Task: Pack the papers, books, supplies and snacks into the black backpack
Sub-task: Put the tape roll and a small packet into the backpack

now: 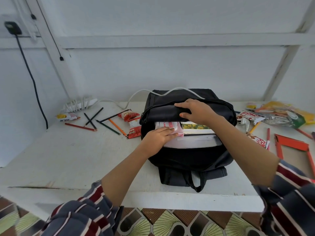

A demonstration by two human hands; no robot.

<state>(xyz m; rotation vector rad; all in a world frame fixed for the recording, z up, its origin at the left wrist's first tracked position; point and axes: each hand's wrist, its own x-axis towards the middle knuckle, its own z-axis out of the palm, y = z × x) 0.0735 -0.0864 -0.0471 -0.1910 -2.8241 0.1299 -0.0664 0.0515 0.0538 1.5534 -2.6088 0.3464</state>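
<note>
The white worktop (68, 159) fills the middle of the frame, with the black backpack (187, 160) lying on it at centre, its main opening gaping toward the viewer. A white cable (142, 90) from a power strip (80, 103) at centre left loops over the far edge of the bag.

At the right edge lie a heap of snack bags (281, 114) and, below them, an orange-red frame (291, 143). A red-and-white packet (259, 140) sits just beside the bag's right side. Left of the bag, loose pencils (107, 127) are scattered across the worktop, and red snack packets (134, 128) touch the bag's left side. A further small snack (68, 116) lies well apart at the left.

Inside the opening a stack of white papers (192, 142) sits nearest the viewer. Behind it stands a book (196, 126) with a yellow-green cover, and to its left a pink-and-white packet (168, 125).

The right grip (197, 110) pinches the bag's upper flap, fingers over the top and thumb beneath, holding it up off the contents. The left grip (158, 135) reaches into the opening from the left, its fingers fairly straight and lying on the pink-and-white packet; its thumb is hidden.
</note>
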